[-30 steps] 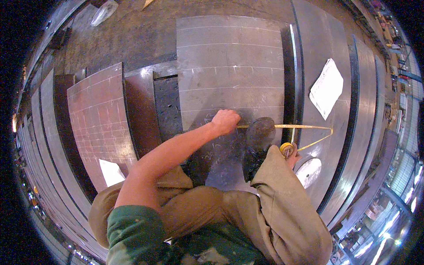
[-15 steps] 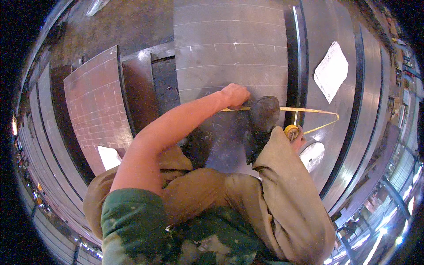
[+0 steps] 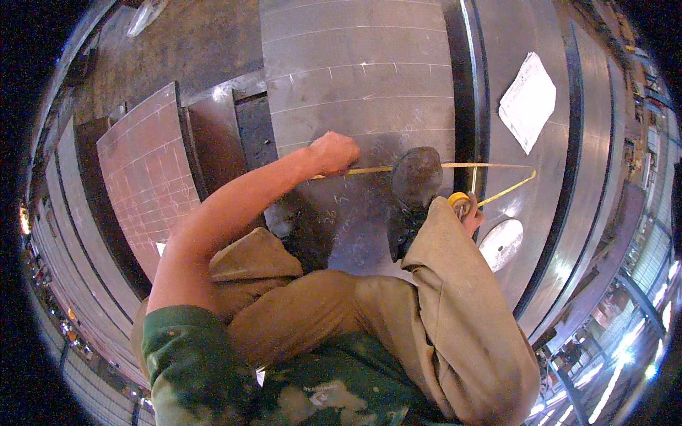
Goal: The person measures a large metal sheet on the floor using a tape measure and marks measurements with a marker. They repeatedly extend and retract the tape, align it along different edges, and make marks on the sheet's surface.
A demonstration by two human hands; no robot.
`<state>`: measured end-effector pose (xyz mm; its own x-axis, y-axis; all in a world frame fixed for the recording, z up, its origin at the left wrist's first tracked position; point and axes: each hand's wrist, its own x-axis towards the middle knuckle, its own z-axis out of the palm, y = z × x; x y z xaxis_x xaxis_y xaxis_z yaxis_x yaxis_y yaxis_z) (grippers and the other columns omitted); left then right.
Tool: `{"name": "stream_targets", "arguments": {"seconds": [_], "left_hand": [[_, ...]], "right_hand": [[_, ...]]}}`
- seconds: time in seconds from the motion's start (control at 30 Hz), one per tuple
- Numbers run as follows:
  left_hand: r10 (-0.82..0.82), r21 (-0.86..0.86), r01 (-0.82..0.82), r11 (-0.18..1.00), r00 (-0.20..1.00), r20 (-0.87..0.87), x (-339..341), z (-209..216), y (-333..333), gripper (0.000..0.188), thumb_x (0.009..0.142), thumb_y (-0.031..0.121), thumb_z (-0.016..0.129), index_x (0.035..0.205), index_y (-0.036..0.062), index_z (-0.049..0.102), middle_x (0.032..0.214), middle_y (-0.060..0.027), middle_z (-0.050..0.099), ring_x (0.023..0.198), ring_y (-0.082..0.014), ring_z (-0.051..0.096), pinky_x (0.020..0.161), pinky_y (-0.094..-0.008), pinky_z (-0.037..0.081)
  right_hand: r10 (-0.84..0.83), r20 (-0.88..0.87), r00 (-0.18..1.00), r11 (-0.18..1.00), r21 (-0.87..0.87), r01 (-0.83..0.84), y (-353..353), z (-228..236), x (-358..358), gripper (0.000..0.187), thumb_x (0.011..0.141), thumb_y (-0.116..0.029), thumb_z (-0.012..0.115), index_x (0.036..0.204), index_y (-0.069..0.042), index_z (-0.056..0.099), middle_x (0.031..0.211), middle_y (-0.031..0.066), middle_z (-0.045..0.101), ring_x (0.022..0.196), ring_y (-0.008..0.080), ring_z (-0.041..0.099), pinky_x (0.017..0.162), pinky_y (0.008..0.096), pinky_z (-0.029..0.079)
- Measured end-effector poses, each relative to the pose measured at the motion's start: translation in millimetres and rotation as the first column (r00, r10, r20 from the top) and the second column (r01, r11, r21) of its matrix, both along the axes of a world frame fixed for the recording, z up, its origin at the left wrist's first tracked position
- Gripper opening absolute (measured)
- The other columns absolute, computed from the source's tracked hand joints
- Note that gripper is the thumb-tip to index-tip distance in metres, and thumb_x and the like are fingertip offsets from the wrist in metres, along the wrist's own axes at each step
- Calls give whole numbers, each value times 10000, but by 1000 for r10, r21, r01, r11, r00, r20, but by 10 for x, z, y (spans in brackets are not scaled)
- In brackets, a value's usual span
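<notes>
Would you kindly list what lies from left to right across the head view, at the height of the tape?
Reddish gridded plate → left hand → shoe → tape measure case in the right hand → white paper.

Two hands — left hand, right hand — one tape measure, one paper sheet.

Workshop floor of dark, dusty concrete, seen from above. Covered with large grey steel plates marked with chalk lines, a rust-red gridded plate at left. White paper sheet on a plate at right. Bright daylight glaring along the lower right edge (structure there blurred).
</notes>
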<state>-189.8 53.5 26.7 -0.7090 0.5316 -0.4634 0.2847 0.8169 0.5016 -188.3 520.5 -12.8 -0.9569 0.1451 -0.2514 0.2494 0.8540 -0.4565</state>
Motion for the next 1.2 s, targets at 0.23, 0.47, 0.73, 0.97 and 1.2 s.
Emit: {"name": "stream_targets", "arguments": {"seconds": [0.23, 0.47, 0.73, 0.97, 1.2], "left_hand": [[40, -22, -40, 999, 999, -21, -25, -10, 52, 161, 769, 180, 687, 839, 40, 725, 848, -186, 721, 804, -382, 713, 667, -492, 579], [30, -25, -31, 999, 999, -36, -36, -93, 70, 171, 780, 208, 691, 872, 68, 726, 843, -180, 718, 807, -379, 715, 670, -502, 582], [48, 25, -46, 999, 996, -72, -76, -110, 99, 139, 771, 194, 692, 824, 70, 726, 824, -184, 717, 785, -391, 711, 659, -507, 579], [53, -2, -53, 999, 998, -36, -76, -67, 85, 144, 778, 182, 681, 826, 52, 722, 839, -190, 720, 794, -392, 711, 662, -513, 576], [87, 11, -87, 996, 996, -16, -9, -118, 55, 145, 781, 191, 688, 837, 61, 721, 850, -183, 719, 822, -392, 709, 688, -512, 576]], "right_hand": [[-54, -51, 997, 999, -5, 54, -147, 16, -56, 567, 828, -293, 768, 1356, -237, 569, 1179, 160, 351, 1120, 309, 460, 921, 411, 468], [-247, -7, 969, 943, -233, 238, 44, -194, -83, 381, 937, -408, 652, 1199, -132, 658, 1160, 140, 342, 1064, 263, 473, 908, 395, 477], [-70, -43, 997, 990, -123, 64, 231, -320, -22, 601, 872, -301, 735, 1431, -277, 517, 1140, 136, 344, 1052, 297, 437, 970, 386, 386], [-184, 87, 979, 855, -478, 203, 238, -512, -45, 687, 808, -295, 799, 1427, -273, 504, 1137, 144, 345, 1022, 291, 442, 928, 386, 411], [199, -111, 974, 977, 105, -188, -121, -202, 34, 686, 802, -246, 797, 1413, -218, 487, 1189, 157, 370, 1028, 285, 544, 805, 377, 534]]}}
